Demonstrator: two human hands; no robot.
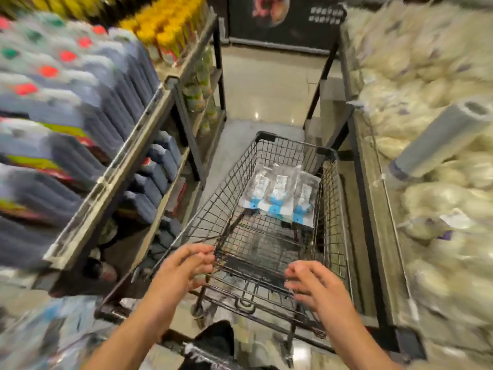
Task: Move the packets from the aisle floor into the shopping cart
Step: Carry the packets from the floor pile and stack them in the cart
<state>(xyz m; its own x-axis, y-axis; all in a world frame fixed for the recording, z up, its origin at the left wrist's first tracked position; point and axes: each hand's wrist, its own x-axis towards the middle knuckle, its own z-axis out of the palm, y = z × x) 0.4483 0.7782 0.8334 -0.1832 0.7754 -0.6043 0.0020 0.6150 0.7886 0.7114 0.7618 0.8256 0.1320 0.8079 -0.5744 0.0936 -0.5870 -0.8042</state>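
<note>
Three packets [280,194] lie side by side at the far end of the wire cart [324,180]. Both the left hand [184,267] and right hand [317,285] hover over its near end, fingers loosely curled, holding nothing.

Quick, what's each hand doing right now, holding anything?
Left hand: open, fingers loosely curled, holding nothing, by the shopping cart rim.
Right hand: open, holding nothing.
</note>
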